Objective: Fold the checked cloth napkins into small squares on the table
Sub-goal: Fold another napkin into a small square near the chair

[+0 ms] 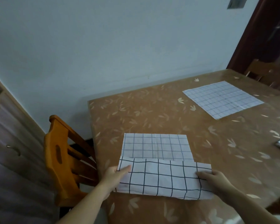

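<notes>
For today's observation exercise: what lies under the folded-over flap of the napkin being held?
Under the raised flap, held by the left hand and right hand, the same napkin's lower layer shows beyond it. Whatever lies directly beneath is covered.

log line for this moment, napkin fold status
step: first fold | left hand: pinches napkin | right hand: pinches napkin | flat napkin: waiting
</notes>
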A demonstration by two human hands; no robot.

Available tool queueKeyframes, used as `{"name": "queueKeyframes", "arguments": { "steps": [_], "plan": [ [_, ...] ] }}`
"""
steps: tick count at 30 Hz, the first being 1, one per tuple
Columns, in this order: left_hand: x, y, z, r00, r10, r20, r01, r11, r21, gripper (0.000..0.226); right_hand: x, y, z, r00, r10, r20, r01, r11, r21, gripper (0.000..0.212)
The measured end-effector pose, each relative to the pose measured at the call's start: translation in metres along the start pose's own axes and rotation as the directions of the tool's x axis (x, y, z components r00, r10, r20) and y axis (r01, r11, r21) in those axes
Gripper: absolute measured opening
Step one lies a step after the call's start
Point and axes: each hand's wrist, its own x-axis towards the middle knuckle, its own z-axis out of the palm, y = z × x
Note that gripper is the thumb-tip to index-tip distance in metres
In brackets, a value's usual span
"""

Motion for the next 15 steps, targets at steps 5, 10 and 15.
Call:
{"name": "queueKeyframes", "arguments": {
  "steps": [5,10,15],
  "plan": [
    [0.012,-0.001,-0.001,0.979,-0.098,0.176,0.087,0.994,0.069,0.025,0.025,-0.009,-0.005,0.998,-0.038,-0.058,0.043,0.994,0.098,0.019],
    [0.031,-0.003,0.010,0.996,-0.085,-0.023,0.087,0.989,0.117,0.028,0.042,-0.001,-0.005,1.000,0.027,0.002,-0.027,0.997,0.074,0.027],
    [0.049,0.006,0.022,0.987,-0.039,-0.158,0.069,0.979,0.193,0.056,0.058,-0.004,-0.008,0.998,0.026,0.055,-0.024,0.999,-0.032,0.018]
  ]
}}
